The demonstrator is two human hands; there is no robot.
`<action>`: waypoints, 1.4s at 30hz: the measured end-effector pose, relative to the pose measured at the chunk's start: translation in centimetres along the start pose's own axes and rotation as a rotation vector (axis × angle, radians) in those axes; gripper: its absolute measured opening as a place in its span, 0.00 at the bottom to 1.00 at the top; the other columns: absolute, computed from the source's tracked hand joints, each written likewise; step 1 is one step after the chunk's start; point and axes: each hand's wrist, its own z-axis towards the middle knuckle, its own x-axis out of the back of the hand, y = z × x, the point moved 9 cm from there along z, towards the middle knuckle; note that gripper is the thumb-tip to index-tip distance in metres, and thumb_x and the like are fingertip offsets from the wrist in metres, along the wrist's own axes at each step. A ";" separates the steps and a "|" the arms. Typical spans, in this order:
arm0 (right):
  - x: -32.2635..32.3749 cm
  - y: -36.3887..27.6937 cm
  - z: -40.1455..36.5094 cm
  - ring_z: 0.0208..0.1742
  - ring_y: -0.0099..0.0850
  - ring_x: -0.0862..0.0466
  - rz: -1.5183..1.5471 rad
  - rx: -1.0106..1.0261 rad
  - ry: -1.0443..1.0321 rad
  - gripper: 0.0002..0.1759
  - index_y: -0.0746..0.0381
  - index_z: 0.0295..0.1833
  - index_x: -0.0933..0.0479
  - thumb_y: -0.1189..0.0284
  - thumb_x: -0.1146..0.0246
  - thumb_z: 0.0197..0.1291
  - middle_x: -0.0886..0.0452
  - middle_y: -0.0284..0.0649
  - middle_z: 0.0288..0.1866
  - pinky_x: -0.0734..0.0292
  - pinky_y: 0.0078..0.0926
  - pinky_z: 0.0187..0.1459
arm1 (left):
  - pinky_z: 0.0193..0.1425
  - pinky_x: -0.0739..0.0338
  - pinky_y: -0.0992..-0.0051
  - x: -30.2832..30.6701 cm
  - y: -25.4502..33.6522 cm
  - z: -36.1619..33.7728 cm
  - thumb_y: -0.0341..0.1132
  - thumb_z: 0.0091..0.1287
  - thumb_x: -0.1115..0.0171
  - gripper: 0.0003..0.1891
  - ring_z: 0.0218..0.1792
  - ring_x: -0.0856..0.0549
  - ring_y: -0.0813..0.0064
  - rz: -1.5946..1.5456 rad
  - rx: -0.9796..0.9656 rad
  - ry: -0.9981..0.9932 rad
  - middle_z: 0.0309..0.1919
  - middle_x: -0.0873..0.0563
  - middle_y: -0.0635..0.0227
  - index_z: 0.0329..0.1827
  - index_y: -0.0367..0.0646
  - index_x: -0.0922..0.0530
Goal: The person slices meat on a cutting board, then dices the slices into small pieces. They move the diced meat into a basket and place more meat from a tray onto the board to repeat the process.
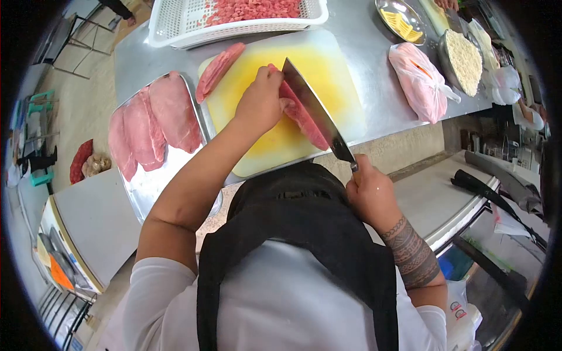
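My right hand [373,190] is wrapped round the handle of a cleaver [316,108], its broad blade running along the right side of a strip of raw meat [304,121]. On top of the far part of that strip rests my left hand [261,98], fingers bent and pressing the meat down. The strip lies on a yellow-stained white cutting board [336,70]. Another piece of raw meat [219,72] lies at the board's far left corner. The meat's underside and my left fingertips are partly hidden.
Left of the board, a metal tray [170,175] carries several large meat slabs [174,111]. A white perforated basket [246,24] of diced meat stands behind. To the right are a tied plastic bag [417,82], a bowl of pale grains [462,61] and a bowl of yellow strips [401,23].
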 end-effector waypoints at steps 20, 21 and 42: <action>0.4 4.3 0.6 0.38 0.61 0.12 0.031 -0.244 0.070 0.23 0.60 0.65 0.25 0.75 0.36 0.64 0.14 0.57 0.33 0.16 0.57 0.41 | 0.74 0.31 0.48 -2.3 6.8 -6.3 0.40 0.58 0.21 0.24 0.70 0.24 0.51 0.027 -0.552 -0.015 0.70 0.21 0.59 0.60 0.56 0.13; 0.4 4.2 0.7 0.39 0.61 0.12 0.039 -0.254 0.069 0.23 0.60 0.65 0.25 0.75 0.36 0.64 0.14 0.58 0.34 0.16 0.58 0.42 | 0.75 0.32 0.48 -2.7 6.7 -6.1 0.39 0.59 0.22 0.23 0.70 0.24 0.51 0.051 -0.552 -0.022 0.70 0.21 0.59 0.59 0.56 0.13; 0.5 0.1 -0.2 0.37 0.59 0.12 0.062 -0.056 0.062 0.23 0.61 0.64 0.24 0.75 0.34 0.63 0.14 0.56 0.35 0.16 0.55 0.40 | 0.67 0.22 0.50 -1.0 2.6 -2.6 0.38 0.55 0.15 0.35 0.61 0.20 0.43 0.068 -0.108 0.033 0.64 0.22 0.51 0.65 0.38 0.21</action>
